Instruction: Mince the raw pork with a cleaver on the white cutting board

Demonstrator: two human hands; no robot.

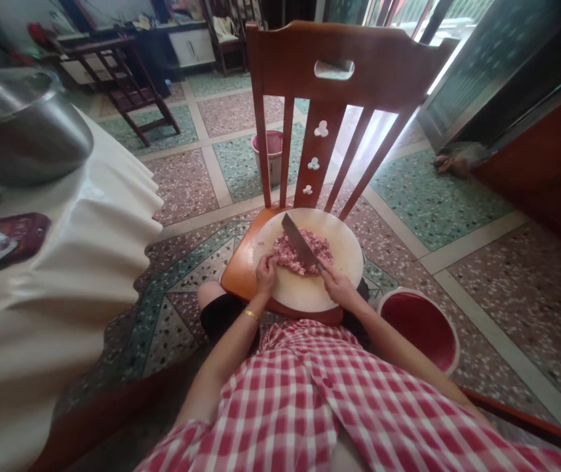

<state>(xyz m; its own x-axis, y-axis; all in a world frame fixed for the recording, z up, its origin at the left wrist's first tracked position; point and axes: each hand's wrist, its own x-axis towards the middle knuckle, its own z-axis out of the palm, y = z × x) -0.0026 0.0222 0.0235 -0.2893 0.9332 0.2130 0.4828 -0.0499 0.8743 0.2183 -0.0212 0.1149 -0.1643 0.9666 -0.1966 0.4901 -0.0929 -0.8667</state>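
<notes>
A round pale cutting board (310, 292) lies on the seat of a wooden chair (339, 72) in front of me. A heap of pink minced meat (291, 257) sits at its middle. My right hand (338, 284) grips the handle of a cleaver (298, 240), whose blade lies slanted across the meat, tip pointing up and left. My left hand (265, 273) rests with curled fingers on the board at the left edge of the meat. A gold bangle is on my left wrist.
A red bucket (421, 324) stands on the terrazzo floor at my right. A small pink bin (274, 154) is behind the chair. At left, a table with a white cloth (88, 249) holds a steel bowl (19, 128). A folding wooden rack (128, 92) stands farther back.
</notes>
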